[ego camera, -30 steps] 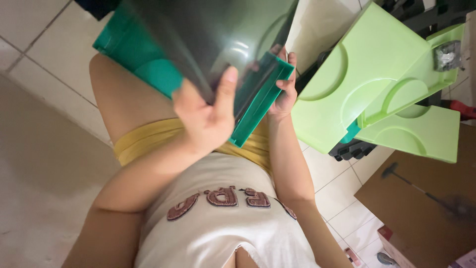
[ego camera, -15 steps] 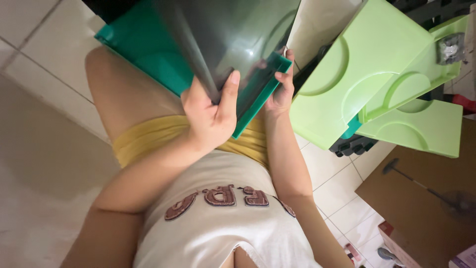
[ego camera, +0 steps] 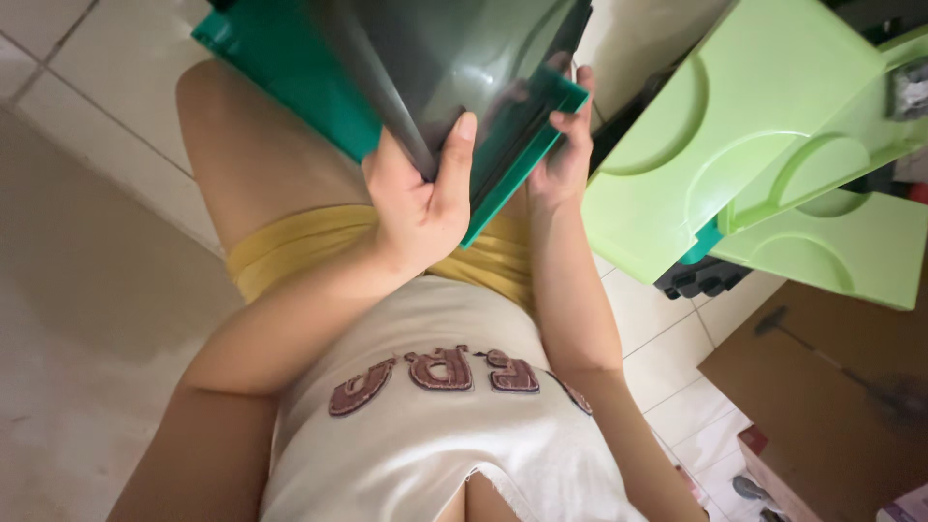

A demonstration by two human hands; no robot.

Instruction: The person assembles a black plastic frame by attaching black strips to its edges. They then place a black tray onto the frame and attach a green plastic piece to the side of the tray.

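Head view, both hands (ego camera: pixel 422 198) gripping green box (ego camera: pixel 290 68)

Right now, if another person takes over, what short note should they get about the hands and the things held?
Left hand: grips the dark grey glossy plastic panel, thumb on its edge.
Right hand: fingers on the corner of the dark green plastic frame, above the lap.
Light green plastic boxes: at the right.
Done: panel and frame are in hand, together.
Left: whether the panel is seated cannot be told.
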